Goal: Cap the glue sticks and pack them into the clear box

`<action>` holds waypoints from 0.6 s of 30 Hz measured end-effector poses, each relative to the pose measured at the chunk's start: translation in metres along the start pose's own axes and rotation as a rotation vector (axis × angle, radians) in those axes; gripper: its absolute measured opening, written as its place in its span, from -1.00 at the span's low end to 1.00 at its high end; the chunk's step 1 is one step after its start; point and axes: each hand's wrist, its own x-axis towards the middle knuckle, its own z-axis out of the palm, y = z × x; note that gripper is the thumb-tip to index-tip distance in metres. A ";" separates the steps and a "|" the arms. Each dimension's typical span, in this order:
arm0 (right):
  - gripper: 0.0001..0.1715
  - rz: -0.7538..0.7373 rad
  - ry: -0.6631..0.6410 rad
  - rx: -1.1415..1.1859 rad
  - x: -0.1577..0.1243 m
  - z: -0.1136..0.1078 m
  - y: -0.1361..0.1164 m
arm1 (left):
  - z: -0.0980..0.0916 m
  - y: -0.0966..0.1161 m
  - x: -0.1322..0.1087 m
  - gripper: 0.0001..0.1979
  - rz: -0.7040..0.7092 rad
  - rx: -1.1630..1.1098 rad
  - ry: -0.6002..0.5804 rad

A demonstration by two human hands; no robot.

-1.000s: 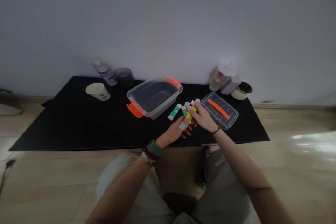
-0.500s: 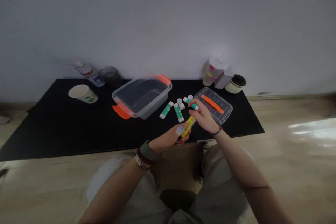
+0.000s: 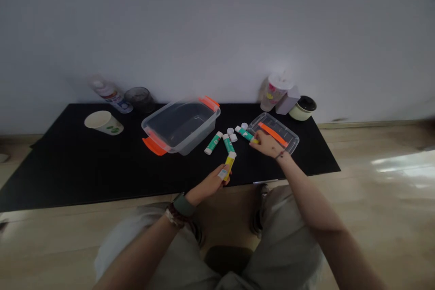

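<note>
My left hand [image 3: 208, 185] is shut on a yellow glue stick [image 3: 229, 165], which points away from me, and a white patch shows on one finger. My right hand [image 3: 267, 144] rests beside the clear lid [image 3: 285, 137], its fingers on the end of a green-and-white glue stick [image 3: 245, 134]. Two more green-and-white glue sticks [image 3: 213, 142] [image 3: 229, 143] lie on the black mat [image 3: 84, 172] between my hands and the clear plastic box [image 3: 180, 128]. Several white caps [image 3: 231, 134] lie near them.
The box has orange clips, and the lid has an orange strip. Along the wall stand a paper cup [image 3: 103, 122], spray bottle [image 3: 110, 95], dark glass [image 3: 139, 99], clear lidded cup [image 3: 274, 92], pale small box [image 3: 288, 101] and dark-lidded pot [image 3: 303, 108].
My hands have moved apart. The left hand drew back toward me with the yellow stick, and the right hand moved forward and lowered the green stick. The view shifted slightly.
</note>
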 end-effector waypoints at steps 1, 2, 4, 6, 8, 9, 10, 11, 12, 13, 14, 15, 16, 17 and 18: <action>-0.71 -0.004 -0.027 -0.045 0.003 0.011 -0.005 | -0.001 -0.003 0.004 -0.53 -0.019 0.027 0.008; -0.68 -0.016 -0.016 -0.048 0.006 0.018 -0.010 | -0.001 -0.005 0.007 -0.57 -0.037 0.039 0.000; -0.62 -0.056 0.082 0.034 0.009 0.020 -0.015 | 0.000 -0.006 0.011 -0.63 -0.051 0.037 -0.015; -0.65 -0.099 0.168 0.145 0.006 0.014 -0.016 | 0.002 -0.007 0.015 -0.65 -0.046 0.016 -0.001; -0.71 -0.113 0.128 0.222 -0.004 0.011 -0.018 | 0.003 -0.008 0.020 -0.66 -0.039 -0.003 0.035; -0.71 -0.110 0.044 0.248 -0.011 0.013 -0.020 | 0.004 -0.010 0.023 -0.67 -0.033 0.000 0.051; -0.68 -0.110 -0.070 0.266 -0.018 0.017 -0.024 | 0.004 -0.012 0.025 -0.69 -0.023 0.015 0.060; -0.65 -0.121 -0.190 0.270 -0.026 0.023 -0.030 | 0.005 -0.014 0.028 -0.69 -0.011 0.038 0.062; -0.62 -0.143 -0.286 0.256 -0.032 0.031 -0.036 | 0.005 -0.016 0.030 -0.70 0.003 0.064 0.056; -0.60 -0.171 -0.338 0.221 -0.037 0.038 -0.042 | 0.006 -0.018 0.031 -0.69 0.020 0.087 0.046; -0.60 -0.194 -0.348 0.169 -0.041 0.044 -0.047 | 0.006 -0.020 0.032 -0.68 0.037 0.104 0.029; -0.59 -0.207 -0.334 0.110 -0.043 0.048 -0.052 | 0.006 -0.022 0.033 -0.67 0.055 0.120 0.013; -0.60 -0.207 -0.318 0.058 -0.044 0.049 -0.054 | 0.007 -0.023 0.034 -0.65 0.074 0.140 -0.004; -0.61 -0.193 -0.317 0.017 -0.044 0.048 -0.054 | 0.007 -0.024 0.034 -0.63 0.096 0.170 -0.017; -0.63 -0.171 -0.332 -0.019 -0.043 0.045 -0.051 | 0.007 -0.024 0.034 -0.61 0.121 0.211 -0.025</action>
